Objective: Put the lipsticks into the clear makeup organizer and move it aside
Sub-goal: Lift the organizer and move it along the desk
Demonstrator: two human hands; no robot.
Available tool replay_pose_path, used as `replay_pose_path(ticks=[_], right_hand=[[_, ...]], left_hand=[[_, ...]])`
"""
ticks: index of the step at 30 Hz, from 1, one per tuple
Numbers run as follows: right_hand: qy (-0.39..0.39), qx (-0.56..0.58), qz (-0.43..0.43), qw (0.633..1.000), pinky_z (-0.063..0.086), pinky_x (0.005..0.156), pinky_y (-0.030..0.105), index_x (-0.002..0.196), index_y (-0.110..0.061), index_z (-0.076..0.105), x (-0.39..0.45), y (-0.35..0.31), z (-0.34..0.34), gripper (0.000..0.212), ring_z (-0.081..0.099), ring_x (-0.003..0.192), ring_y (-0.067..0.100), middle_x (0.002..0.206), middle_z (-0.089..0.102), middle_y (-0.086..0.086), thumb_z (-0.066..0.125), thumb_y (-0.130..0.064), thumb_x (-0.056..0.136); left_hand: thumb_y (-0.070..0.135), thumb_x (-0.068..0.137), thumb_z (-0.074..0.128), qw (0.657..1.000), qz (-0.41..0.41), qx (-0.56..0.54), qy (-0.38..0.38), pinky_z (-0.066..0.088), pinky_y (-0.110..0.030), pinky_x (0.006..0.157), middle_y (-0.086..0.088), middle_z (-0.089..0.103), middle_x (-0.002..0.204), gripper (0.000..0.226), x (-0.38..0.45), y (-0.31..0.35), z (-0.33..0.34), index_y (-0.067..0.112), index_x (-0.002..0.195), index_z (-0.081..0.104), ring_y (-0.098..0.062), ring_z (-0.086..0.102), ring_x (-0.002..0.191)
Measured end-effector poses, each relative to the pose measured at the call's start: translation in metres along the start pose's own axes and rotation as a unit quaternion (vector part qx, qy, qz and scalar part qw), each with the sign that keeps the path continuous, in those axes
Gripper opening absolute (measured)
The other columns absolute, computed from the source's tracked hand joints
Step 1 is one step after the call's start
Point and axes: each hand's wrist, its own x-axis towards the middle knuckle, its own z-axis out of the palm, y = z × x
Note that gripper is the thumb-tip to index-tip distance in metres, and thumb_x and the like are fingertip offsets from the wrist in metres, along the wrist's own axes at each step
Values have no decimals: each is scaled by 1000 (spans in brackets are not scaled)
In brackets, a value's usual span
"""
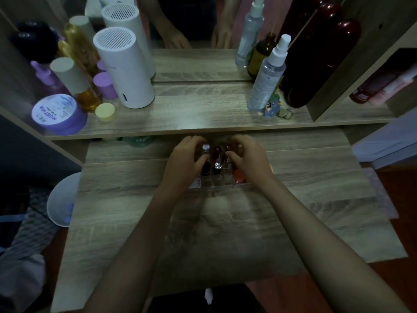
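Looking down from the head camera onto a grey wood-grain vanity table (225, 222) in dim light. Both bare forearms reaching forward to a clear plastic makeup organizer (220, 182), sitting on the tabletop just below the front edge of a raised wooden shelf (203, 109). Left hand (184, 163) curled around the organizer's left end, thumb pressed on the near side, fingers wrapped over the far side. Right hand (248, 161) curled the same way around the right end. Several dark and red lipsticks (217, 154) standing upright in the compartments between the two hands, a silver-capped one nearest the left fingers; an orange-red item tucked under the right palm, identity unclear.

Judging by the filled slots and no loose lipsticks in sight, loading looks finished and moving the organizer aside appears to be the step in hand. Next move likely calls for an even two-handed lift or slide, keeping the tray level so nothing topples.

On the shelf above: a tall white cylindrical device with a slotted top (123, 68), a purple round jar (57, 114), a small pale yellow-lidded jar (105, 111), a clear spray bottle (268, 73), dark red bottles (316, 59). Shelf edge overhanging close behind the organizer, limiting travel forward; open tabletop to either side.
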Motion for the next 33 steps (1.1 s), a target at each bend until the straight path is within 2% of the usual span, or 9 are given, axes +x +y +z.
replay_pose_path(ticks=[4, 9, 12, 16, 18, 20, 25, 30, 33], right_hand=[[58, 22, -7, 998, 34, 65, 7, 106, -7, 67, -4, 10, -18, 26, 57, 80, 16, 97, 67, 11, 70, -14, 81], [119, 72, 49, 989, 49, 69, 32, 103, -3, 68, -21, 46, -47, 18, 65, 83, 27, 97, 70, 17, 59, -12, 90], [129, 117, 113, 978, 47, 74, 27, 106, 0, 67, -37, 69, -52, 22, 64, 90, 29, 99, 70, 19, 51, -10, 94], [102, 197, 221, 950, 52, 85, 50, 111, 3, 64, -60, 92, -41, 31, 63, 96, 38, 103, 67, 26, 43, -16, 98], [86, 256, 273, 924, 57, 68, 33, 112, 4, 62, -68, 95, -31, 35, 64, 77, 30, 96, 66, 22, 40, -19, 100], [66, 320, 315, 891, 49, 49, 15, 116, 3, 60, -73, 94, -21, 37, 61, 60, 12, 86, 65, 15, 35, -21, 101], [45, 412, 357, 837, 50, 49, 12, 122, 4, 54, -73, 95, -5, 43, 64, 48, -2, 55, 71, -3, 29, -25, 102], [31, 426, 352, 833, 52, 73, 30, 118, 1, 54, -75, 93, 2, 45, 66, 74, 17, 107, 64, 30, 26, -31, 102], [37, 430, 352, 830, 52, 73, 31, 114, 0, 54, -76, 91, 5, 45, 64, 79, 21, 114, 61, 34, 26, -33, 102]], left_hand=[[12, 77, 71, 999, -18, -16, 21, 44, -21, 80, -13, 65, 108, 36, -6, -5, -11, 5, 111, 61, -18, 61, 95], [9, 85, 63, 993, -84, -23, 83, 45, -30, 83, -21, 63, 111, 29, -36, -23, -31, 1, 113, 60, -24, 59, 100], [10, 92, 53, 979, -176, -45, 98, 41, -31, 84, -24, 61, 115, 27, -57, -40, -34, -1, 116, 58, -33, 58, 105], [20, 97, 43, 938, -303, -152, 73, 46, -44, 95, -21, 61, 122, 34, -84, -53, -30, 6, 124, 56, -34, 56, 113], [23, 96, 44, 932, -323, -156, 55, 48, -53, 97, -21, 61, 121, 34, -95, -55, -26, 10, 125, 55, -36, 57, 112], [22, 95, 47, 931, -326, -158, 38, 47, -55, 98, -18, 61, 124, 34, -101, -52, -22, 10, 127, 54, -34, 57, 113], [21, 97, 44, 926, -323, -194, 8, 50, -51, 96, -16, 63, 121, 34, -104, -39, -8, 10, 128, 54, -29, 61, 106], [24, 98, 41, 900, -358, -246, 25, 49, -38, 83, -14, 66, 111, 35, -102, -37, -1, 10, 127, 54, -24, 62, 100], [22, 98, 41, 893, -365, -263, 24, 47, -36, 81, -14, 67, 106, 34, -100, -37, -2, 9, 125, 57, -25, 62, 100]])
